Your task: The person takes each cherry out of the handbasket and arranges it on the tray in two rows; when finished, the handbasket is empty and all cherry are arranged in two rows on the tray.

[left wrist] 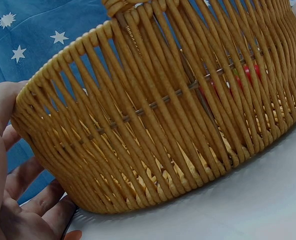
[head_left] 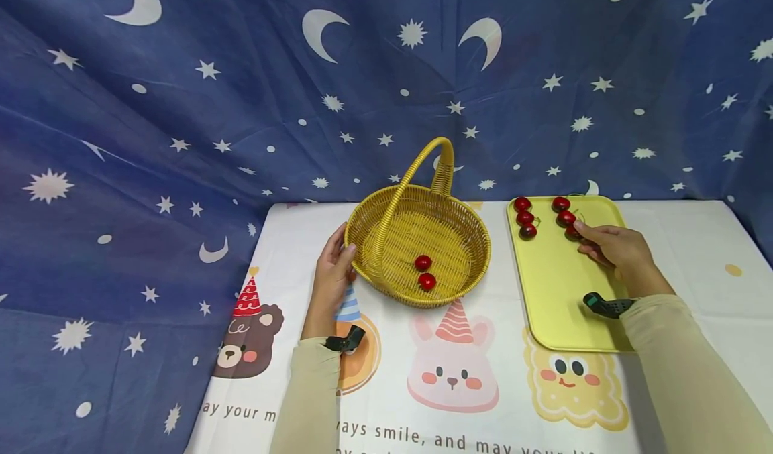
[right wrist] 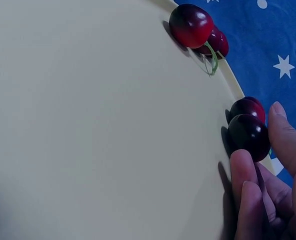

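Note:
A yellow wicker basket (head_left: 417, 300) with a tall arched handle holds two red cherries (head_left: 427, 281). My left hand (head_left: 330, 269) grips its left side, the thumb at the rim and the fingers against the outer wall (left wrist: 153, 115). On the yellow tray (head_left: 568, 300) lie two short columns of cherries near the far edge. My right hand (head_left: 622, 253) reaches over the tray and pinches the nearest cherry (right wrist: 249, 137) of the right column between thumb and fingertips. Behind it stands another cherry (head_left: 565, 218). The left column of cherries (head_left: 525, 218) lies apart from the hand.
A white tablecloth (head_left: 453, 434) printed with cartoon animals lies under the basket and tray. A blue cloth (head_left: 374, 51) with moons and stars hangs behind and at the left. The basket handle (head_left: 417, 165) arches up over the basket.

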{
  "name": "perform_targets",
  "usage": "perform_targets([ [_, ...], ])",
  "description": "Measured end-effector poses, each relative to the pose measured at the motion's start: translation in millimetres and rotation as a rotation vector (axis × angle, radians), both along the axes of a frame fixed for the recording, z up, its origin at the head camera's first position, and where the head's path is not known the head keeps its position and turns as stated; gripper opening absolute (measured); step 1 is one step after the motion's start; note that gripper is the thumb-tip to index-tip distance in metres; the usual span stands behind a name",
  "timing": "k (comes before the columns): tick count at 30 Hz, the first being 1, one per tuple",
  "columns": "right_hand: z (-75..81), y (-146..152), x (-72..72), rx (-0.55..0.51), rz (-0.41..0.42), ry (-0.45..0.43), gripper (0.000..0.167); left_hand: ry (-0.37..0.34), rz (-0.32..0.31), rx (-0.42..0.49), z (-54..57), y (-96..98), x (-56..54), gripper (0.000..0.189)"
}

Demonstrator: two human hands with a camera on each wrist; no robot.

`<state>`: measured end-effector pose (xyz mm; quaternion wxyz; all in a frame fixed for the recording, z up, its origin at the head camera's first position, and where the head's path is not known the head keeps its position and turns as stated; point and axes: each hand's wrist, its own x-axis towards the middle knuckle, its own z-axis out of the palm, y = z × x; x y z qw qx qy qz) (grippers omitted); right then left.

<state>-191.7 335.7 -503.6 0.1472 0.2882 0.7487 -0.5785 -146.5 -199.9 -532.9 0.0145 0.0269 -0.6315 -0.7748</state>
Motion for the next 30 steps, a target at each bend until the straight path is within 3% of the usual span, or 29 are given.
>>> perform_targets([
  [19, 0.9, -1.1, -0.7, -0.031, -0.040, -0.020, 0.032, -0.012, 0.007, -0.020, -0.7, -0.9, -1.1, 0.053],
  [30, 1.1, -0.5, -0.3, -0.043, -0.009, -0.015, 0.026, -0.018, 0.001, -0.009, 0.6, -0.9, -0.8, 0.054],
])
